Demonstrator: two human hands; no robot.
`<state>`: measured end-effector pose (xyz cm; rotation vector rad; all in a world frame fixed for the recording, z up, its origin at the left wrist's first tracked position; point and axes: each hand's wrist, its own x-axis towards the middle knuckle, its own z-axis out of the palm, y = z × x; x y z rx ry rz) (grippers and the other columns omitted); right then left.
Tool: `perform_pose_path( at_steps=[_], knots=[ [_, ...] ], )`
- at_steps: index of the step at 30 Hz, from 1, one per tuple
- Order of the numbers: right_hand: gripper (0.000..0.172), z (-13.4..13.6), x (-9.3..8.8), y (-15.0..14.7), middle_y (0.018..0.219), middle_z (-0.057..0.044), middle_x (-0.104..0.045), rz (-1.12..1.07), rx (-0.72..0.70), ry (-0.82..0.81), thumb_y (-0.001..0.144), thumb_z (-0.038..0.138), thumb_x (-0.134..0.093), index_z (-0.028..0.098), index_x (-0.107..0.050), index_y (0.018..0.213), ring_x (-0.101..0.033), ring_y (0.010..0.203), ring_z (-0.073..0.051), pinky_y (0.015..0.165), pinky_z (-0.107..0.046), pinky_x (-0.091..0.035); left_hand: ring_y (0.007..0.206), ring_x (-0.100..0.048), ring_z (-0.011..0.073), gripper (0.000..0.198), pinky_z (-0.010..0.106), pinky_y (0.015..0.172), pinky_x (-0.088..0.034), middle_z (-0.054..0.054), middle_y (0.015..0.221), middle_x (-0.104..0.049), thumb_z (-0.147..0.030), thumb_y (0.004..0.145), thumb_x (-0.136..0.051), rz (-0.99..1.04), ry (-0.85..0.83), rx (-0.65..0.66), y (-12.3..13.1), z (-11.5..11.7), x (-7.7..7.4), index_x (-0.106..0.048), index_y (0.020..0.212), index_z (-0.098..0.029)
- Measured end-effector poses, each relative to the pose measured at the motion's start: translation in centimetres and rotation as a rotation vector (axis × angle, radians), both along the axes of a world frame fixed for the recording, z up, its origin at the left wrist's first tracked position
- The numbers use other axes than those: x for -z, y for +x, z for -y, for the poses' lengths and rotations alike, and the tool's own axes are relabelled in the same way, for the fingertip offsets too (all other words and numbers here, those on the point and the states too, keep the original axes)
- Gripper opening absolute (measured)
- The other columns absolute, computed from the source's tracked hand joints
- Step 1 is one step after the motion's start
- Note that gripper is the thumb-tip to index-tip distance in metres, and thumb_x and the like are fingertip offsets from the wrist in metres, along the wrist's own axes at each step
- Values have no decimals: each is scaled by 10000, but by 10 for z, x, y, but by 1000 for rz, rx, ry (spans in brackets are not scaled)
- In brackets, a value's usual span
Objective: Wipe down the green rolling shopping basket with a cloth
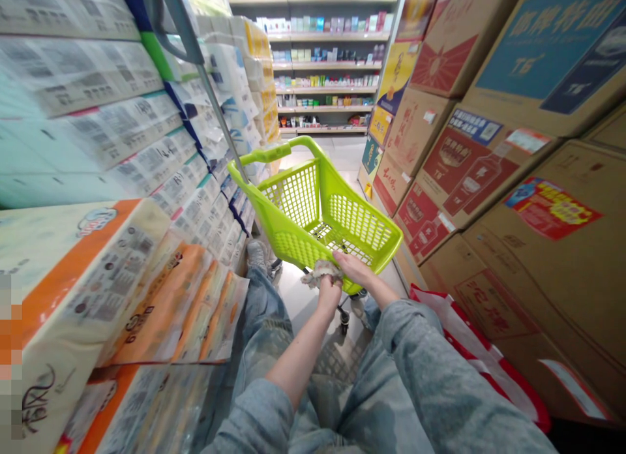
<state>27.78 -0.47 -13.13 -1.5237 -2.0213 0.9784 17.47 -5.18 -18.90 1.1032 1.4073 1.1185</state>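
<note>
A lime-green shopping cart [362,212] with a latticed plastic basket stands between my legs, its near wall turned toward me. My left hand [330,289] is closed around a crumpled greyish-white rag [319,271], which lies against the outside of that near wall. Just to the right, my right hand [356,269] grips the cart's near rim, fingers curled over the edge. The cart's handle [267,155] points away to the far left. Through the lattice, the inside of the basket shows no goods that I can make out.
Packs of tissue paper [161,304] are stacked along the left. Cardboard cartons [489,173] rise on the right, with a red-and-white bag [469,336] at their foot. A grey metal pole [215,95] slants down behind the cart's handle. Shelves of small products [327,66] close the aisle's far end.
</note>
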Motion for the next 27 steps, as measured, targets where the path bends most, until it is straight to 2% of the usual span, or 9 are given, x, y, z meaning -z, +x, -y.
perform_pose_path(
  at_steps=[5,10,17,20,27],
  knots=[
    [742,-4,0,1,1113,-111,-679,4,34,-9,894,664,-168,161,-689,1057,-580,1103,-275,950,-375,-412,851,-557,205,121,333,817,-436,66,860,-611,-117,707,-490,10,6,18,1,7,-5,-551,800,-163],
    [783,-4,0,2,1127,-110,-671,-53,31,-31,870,709,-165,159,-677,1088,-578,1098,-270,965,-387,-400,944,-565,218,228,340,875,-425,88,964,-629,-109,687,-500,49,34,42,5,20,0,-568,899,-160],
    [793,-3,1,-1,1134,-96,-668,-72,30,-54,857,731,-149,180,-668,1095,-568,1118,-255,985,-386,-388,937,-566,228,97,367,903,-415,83,891,-640,-130,715,-514,-3,32,58,-4,0,6,-572,788,-156],
    [817,-4,2,-1,1117,-108,-674,-63,35,-62,848,743,-143,166,-678,1067,-576,1106,-261,974,-380,-395,910,-572,218,97,358,878,-430,71,871,-645,-126,714,-519,59,11,59,-7,1,5,-576,785,-157],
    [841,-3,3,0,1064,-130,-687,-43,56,-61,839,753,-132,146,-694,988,-594,1061,-265,944,-366,-411,951,-583,209,223,350,918,-418,65,950,-661,-103,669,-562,270,20,98,-10,22,1,-615,875,-166]
  ],
)
